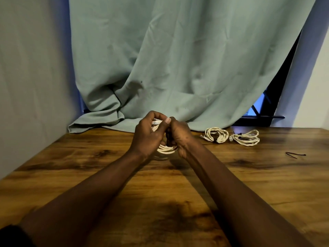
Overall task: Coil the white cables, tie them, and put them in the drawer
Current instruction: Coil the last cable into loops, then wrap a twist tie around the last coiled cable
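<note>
Both hands raised over the wooden table, holding one white cable coil. Left hand curled round its upper loops, right hand clenched on the side. Loops stacked, plug end possibly under left fingers. Two tied coils lie to the right.

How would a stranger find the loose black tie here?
On the wooden table, go to the right side. Right of the rightmost white coil, nearer the front edge, lies the loose black tie. It alone is thin, dark and uncoiled.
</note>
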